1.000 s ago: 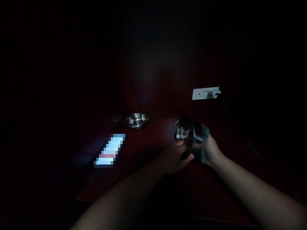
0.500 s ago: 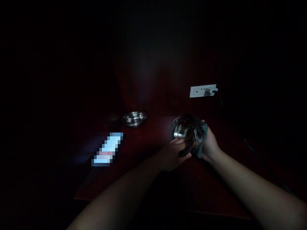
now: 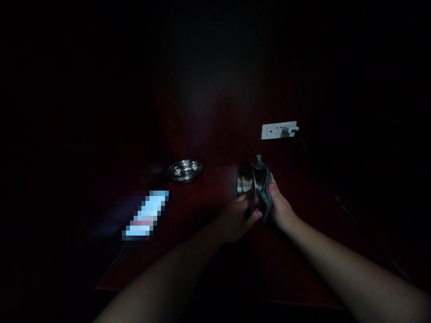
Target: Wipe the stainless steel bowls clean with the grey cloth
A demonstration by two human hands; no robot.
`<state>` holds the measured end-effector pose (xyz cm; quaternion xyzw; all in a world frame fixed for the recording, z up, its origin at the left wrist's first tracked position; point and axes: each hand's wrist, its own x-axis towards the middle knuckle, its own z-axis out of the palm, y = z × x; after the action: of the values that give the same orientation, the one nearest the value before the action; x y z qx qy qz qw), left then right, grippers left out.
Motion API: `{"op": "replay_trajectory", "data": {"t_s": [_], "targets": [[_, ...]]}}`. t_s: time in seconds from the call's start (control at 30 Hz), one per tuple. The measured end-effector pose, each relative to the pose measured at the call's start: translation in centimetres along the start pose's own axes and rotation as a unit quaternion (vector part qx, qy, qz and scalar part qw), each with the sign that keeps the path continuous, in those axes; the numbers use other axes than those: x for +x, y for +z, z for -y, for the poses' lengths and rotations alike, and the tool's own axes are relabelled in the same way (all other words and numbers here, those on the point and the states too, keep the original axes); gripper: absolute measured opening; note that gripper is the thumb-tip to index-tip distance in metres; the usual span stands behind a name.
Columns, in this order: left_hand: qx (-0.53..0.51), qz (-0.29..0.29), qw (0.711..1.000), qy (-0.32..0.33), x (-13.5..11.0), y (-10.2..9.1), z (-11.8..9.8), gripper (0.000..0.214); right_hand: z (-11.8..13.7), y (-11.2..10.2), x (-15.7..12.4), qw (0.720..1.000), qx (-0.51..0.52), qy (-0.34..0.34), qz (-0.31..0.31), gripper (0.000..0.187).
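In a very dark room, my left hand (image 3: 235, 217) grips the lower rim of a small steel bowl (image 3: 245, 181) held on its side above a dark red table (image 3: 208, 202). My right hand (image 3: 279, 206) presses a grey cloth (image 3: 264, 188) against the bowl's outer side, fingers closed on the cloth. Both forearms reach in from the bottom of the picture.
A second steel bowl (image 3: 185, 170) sits upright on the table to the left. A lit, blurred rectangle (image 3: 145, 215) lies nearer on the left. A white wall socket (image 3: 279, 130) with a plug and a dark cord is behind the hands.
The bowl has been turned more edge-on and shifted slightly left. My right hand has slid the cloth round to the bowl's back.
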<state>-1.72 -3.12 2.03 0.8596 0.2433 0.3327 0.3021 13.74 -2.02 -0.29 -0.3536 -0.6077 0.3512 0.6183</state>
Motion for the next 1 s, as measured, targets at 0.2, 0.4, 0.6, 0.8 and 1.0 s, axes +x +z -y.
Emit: {"op": "replay_trajectory", "data": {"t_s": [0.2, 0.4, 0.6, 0.8, 1.0], "targets": [[-0.011, -0.015, 1.0, 0.004, 0.0, 0.0, 0.3, 0.031, 1.9, 0.7, -0.7, 0.995, -0.073, -0.063, 0.034, 0.065], [0.004, 0.008, 1.0, 0.001, 0.0, 0.0, -0.3, 0.033, 2.3, 0.6, -0.7, 0.984, -0.136, -0.116, 0.024, 0.069], [0.06, 0.074, 0.995, -0.02, 0.0, -0.4, -1.1, 0.029, 2.5, -0.2, 0.1, 0.992, -0.101, -0.075, 0.018, 0.058], [0.078, 0.101, 0.992, 0.004, 0.0, -0.4, -1.2, 0.034, 2.5, -0.4, 0.7, 1.0, 0.014, 0.006, -0.009, 0.045], [0.07, 0.091, 0.993, 0.025, -0.1, -0.1, -1.1, 0.039, 2.0, -0.1, 1.0, 0.977, 0.162, 0.121, -0.062, 0.043]]}}
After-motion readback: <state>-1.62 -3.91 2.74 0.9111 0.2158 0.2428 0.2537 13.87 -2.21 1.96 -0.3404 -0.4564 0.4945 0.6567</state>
